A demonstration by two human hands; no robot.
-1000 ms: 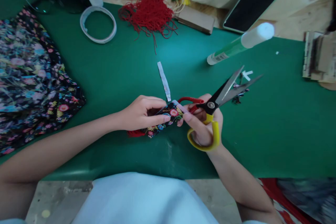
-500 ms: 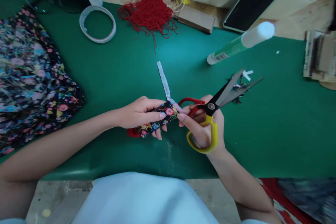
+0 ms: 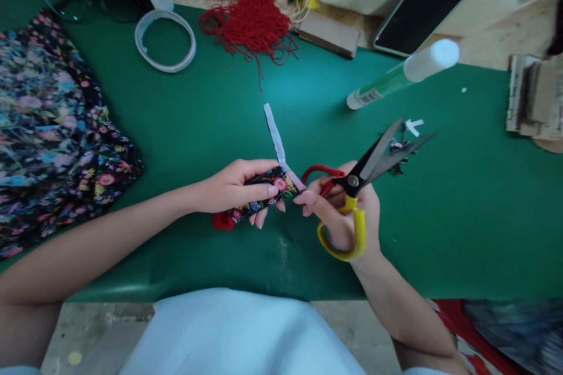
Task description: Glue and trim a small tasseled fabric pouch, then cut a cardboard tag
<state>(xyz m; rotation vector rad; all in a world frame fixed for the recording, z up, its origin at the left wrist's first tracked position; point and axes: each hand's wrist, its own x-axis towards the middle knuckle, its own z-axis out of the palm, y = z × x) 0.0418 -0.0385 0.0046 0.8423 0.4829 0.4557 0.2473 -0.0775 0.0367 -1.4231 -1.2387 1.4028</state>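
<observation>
The floral-covered piece [image 3: 289, 185], at the center of the frame, had shifted slightly toward the left, and its end had drawn back from the right hand [image 3: 329, 211]. The pinkish strip [image 3: 294, 177] at that end, previously seen apart from the pale blue strip [image 3: 273, 132], appeared to meet its lower end; whether the two were joined could not be determined. In judgement, this presented the strip along the end of the piece more openly to the fingers. The left hand [image 3: 226, 190] clamped the piece between thumb and fingers, with a red tuft [image 3: 223, 221] protruding at its lower left. The right hand retained the scissors [image 3: 352, 181], blades parted and directed toward the upper right, while its thumb and a fingertip closed at the strip's free end; pinch firmness could not be determined. The near edge of the green work surface [image 3: 197, 263] ran below both hands. Dark scraps [image 3: 398, 155] lay close to the blade tips, and the glue stick [image 3: 382, 91] bounded upward travel. Wider clearance was available at right of the frame, below the card stack [image 3: 543, 91]; the floral cloth [image 3: 65, 146] limited the left side.
</observation>
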